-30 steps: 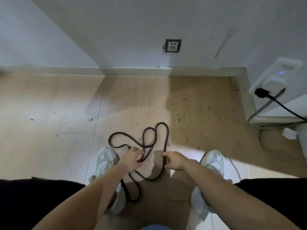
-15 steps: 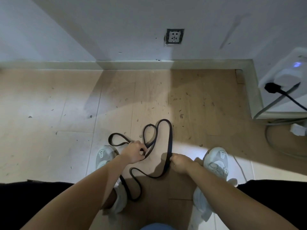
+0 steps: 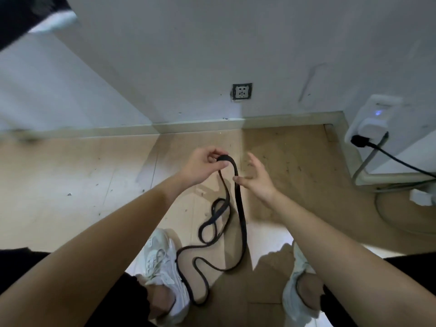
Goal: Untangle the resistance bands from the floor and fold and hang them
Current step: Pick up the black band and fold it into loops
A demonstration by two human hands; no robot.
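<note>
My left grip (image 3: 203, 166) has raised the long black flat rubber resistance band (image 3: 242, 217) to frame centre, pinching its loop; the tail stays on the wooden floor (image 3: 70, 175). My right grip (image 3: 256, 181) has released, fingers spread.

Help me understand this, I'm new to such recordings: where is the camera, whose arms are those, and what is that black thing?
There is no machine here. A person wears a wide-angle camera on the head, so the picture looks forward and down along their own two arms. The left hand pinches the top bend of a black resistance band and holds it above the floor. The right hand is open with its fingers spread, its thumb at one strand. The rest of the band lies in loose loops on the wooden floor between the person's white shoes. Behind are a wall socket and, at right, a white device with a black plug in it.
</note>
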